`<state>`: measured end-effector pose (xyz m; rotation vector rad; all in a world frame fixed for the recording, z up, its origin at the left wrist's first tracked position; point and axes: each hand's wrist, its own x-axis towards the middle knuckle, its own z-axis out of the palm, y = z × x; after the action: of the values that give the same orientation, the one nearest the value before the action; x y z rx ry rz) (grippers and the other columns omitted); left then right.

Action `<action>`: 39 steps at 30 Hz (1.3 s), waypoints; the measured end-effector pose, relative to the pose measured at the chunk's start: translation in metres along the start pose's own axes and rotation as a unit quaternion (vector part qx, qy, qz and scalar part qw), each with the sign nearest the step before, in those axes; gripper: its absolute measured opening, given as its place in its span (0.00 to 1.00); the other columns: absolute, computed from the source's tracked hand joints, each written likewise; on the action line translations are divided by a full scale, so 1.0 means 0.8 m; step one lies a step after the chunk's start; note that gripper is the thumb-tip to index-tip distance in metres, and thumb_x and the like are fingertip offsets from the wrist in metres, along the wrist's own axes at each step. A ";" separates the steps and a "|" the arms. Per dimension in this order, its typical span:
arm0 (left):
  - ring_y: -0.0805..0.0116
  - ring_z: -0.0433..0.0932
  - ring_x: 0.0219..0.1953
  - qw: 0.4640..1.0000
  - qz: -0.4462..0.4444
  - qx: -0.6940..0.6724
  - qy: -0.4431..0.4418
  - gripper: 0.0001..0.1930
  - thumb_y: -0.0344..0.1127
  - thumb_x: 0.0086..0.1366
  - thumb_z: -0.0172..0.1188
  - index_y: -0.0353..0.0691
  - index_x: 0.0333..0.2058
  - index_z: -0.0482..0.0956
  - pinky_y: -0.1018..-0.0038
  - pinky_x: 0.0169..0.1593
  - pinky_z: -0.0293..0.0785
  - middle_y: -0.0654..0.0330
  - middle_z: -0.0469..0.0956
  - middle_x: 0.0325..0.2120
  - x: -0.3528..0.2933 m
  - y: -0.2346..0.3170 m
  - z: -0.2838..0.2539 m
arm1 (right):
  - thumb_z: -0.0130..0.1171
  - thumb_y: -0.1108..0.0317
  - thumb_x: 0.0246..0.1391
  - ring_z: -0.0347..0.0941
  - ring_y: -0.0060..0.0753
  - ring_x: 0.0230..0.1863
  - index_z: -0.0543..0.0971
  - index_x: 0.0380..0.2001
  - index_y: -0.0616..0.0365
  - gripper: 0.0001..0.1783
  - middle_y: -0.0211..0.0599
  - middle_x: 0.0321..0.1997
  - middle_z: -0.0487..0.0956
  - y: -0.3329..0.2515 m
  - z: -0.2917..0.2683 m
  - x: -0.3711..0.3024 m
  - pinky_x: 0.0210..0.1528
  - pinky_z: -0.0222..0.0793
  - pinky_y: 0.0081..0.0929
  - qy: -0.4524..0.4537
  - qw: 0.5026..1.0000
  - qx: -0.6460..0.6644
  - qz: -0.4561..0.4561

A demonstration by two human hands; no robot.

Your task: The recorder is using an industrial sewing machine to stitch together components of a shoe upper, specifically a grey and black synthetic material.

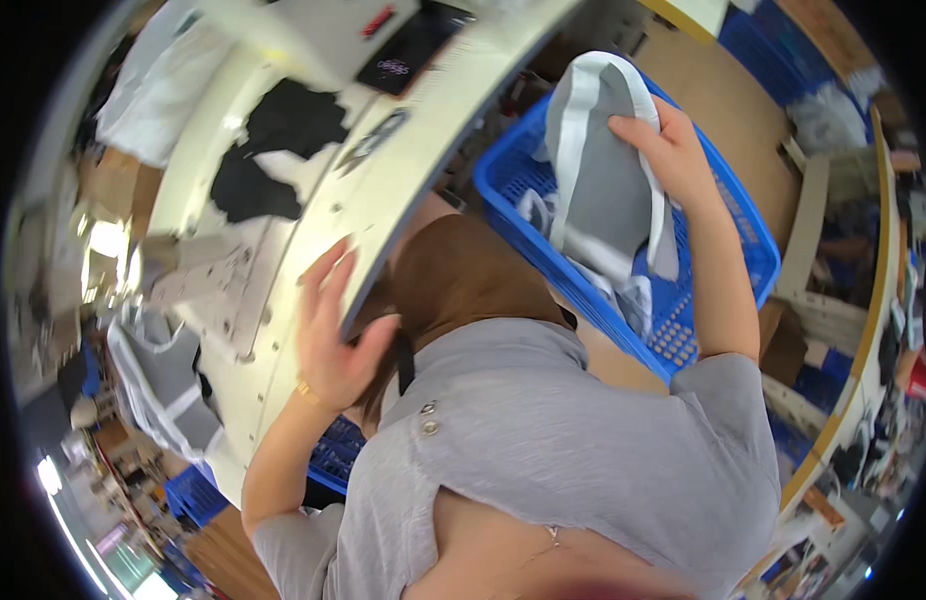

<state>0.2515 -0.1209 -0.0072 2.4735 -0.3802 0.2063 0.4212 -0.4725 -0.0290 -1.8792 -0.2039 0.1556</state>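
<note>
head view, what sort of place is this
Probably a sewing or textile workshop: black fabric-like pieces lie on a white worktable, the right hand holds a grey piece with white edging, and a blue plastic basket contains similar-looking pieces.

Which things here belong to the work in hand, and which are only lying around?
Seemingly in the work:
grey fabric piece with white edging, held by right hand
blue perforated plastic basket beneath it

Probably just lying about:
irregular black fabric pieces
black rectangular device, screen lit
small red object
</note>
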 end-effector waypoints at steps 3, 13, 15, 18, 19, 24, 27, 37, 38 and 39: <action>0.47 0.60 0.65 0.993 -0.011 -0.117 0.031 0.51 0.42 0.49 0.73 0.29 0.65 0.52 0.62 0.65 0.58 0.42 0.61 0.61 -0.006 0.004 0.008 | 0.59 0.67 0.57 0.75 0.19 0.38 0.78 0.46 0.64 0.16 0.30 0.38 0.81 -0.076 0.093 -0.010 0.41 0.71 0.20 -0.108 0.973 0.203 -0.023; 0.75 0.76 0.38 0.864 -0.282 -0.320 0.267 0.14 0.26 0.61 0.60 0.34 0.46 0.76 0.76 0.43 0.72 0.60 0.78 0.35 -0.192 -0.034 -0.093 | 0.61 0.76 0.47 0.74 0.31 0.50 0.69 0.56 0.62 0.30 0.37 0.48 0.77 -0.151 0.357 -0.070 0.50 0.71 0.28 -0.476 0.847 0.161 -0.174; 0.78 0.74 0.36 0.883 -0.309 -0.212 0.284 0.12 0.27 0.62 0.60 0.35 0.45 0.76 0.78 0.42 0.71 0.64 0.78 0.33 -0.229 -0.036 -0.141 | 0.59 0.78 0.43 0.73 0.35 0.51 0.66 0.57 0.63 0.34 0.39 0.50 0.76 -0.167 0.411 -0.084 0.51 0.70 0.31 -0.505 0.840 0.139 -0.145; 0.80 0.73 0.33 0.895 -0.332 0.000 0.298 0.11 0.30 0.64 0.60 0.36 0.45 0.76 0.80 0.40 0.70 0.66 0.78 0.30 -0.240 -0.031 -0.213 | 0.57 0.77 0.44 0.74 0.35 0.49 0.65 0.57 0.65 0.33 0.42 0.47 0.77 -0.202 0.517 -0.070 0.49 0.70 0.31 -0.520 0.832 0.177 -0.072; 0.80 0.73 0.32 0.890 -0.330 0.105 0.298 0.11 0.32 0.64 0.61 0.37 0.44 0.76 0.80 0.38 0.70 0.65 0.78 0.27 -0.242 -0.038 -0.237 | 0.57 0.76 0.44 0.74 0.35 0.49 0.63 0.58 0.66 0.34 0.43 0.46 0.77 -0.216 0.552 -0.063 0.48 0.71 0.31 -0.517 0.824 0.233 -0.009; 0.54 0.76 0.50 0.809 -0.377 0.246 0.378 0.31 0.58 0.63 0.57 0.37 0.54 0.73 0.66 0.53 0.70 0.47 0.78 0.46 -0.267 -0.167 -0.392 | 0.60 0.71 0.46 0.66 0.51 0.59 0.55 0.65 0.64 0.43 0.58 0.58 0.68 -0.256 0.686 -0.044 0.59 0.63 0.38 -0.355 0.912 0.137 -0.154; 0.47 0.68 0.60 0.715 -0.437 0.345 0.424 0.39 0.66 0.61 0.54 0.38 0.58 0.69 0.61 0.62 0.63 0.42 0.71 0.56 -0.362 -0.313 -0.474 | 0.64 0.64 0.47 0.49 0.65 0.69 0.49 0.68 0.65 0.50 0.67 0.69 0.50 -0.240 0.742 -0.068 0.70 0.45 0.50 -0.226 0.868 0.043 -0.440; 0.42 0.58 0.66 0.833 -0.516 0.138 0.146 0.42 0.65 0.59 0.53 0.55 0.68 0.54 0.51 0.65 0.59 0.47 0.61 0.64 -0.414 -0.583 -0.423 | 0.56 0.49 0.57 0.44 0.63 0.72 0.52 0.69 0.61 0.45 0.64 0.71 0.50 -0.221 0.830 -0.093 0.64 0.44 0.65 -0.211 0.835 -0.161 -0.483; 0.45 0.58 0.66 0.829 -0.522 0.171 0.104 0.43 0.62 0.59 0.56 0.56 0.69 0.50 0.47 0.65 0.58 0.51 0.59 0.66 -0.397 -0.610 -0.411 | 0.55 0.45 0.56 0.45 0.63 0.72 0.53 0.69 0.59 0.45 0.64 0.71 0.50 -0.217 0.850 -0.079 0.63 0.45 0.68 -0.191 0.821 -0.202 -0.498; 0.47 0.58 0.67 0.822 -0.528 0.205 0.062 0.45 0.59 0.59 0.59 0.57 0.70 0.46 0.43 0.64 0.57 0.55 0.57 0.67 -0.386 -0.637 -0.401 | 0.54 0.42 0.56 0.45 0.63 0.72 0.54 0.69 0.56 0.46 0.64 0.71 0.50 -0.213 0.874 -0.066 0.62 0.45 0.70 -0.175 0.806 -0.240 -0.513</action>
<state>0.1028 0.5316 -0.1091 2.6537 1.2063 -0.0357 0.2128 0.2162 -0.0848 -1.9485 -1.5989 -0.3337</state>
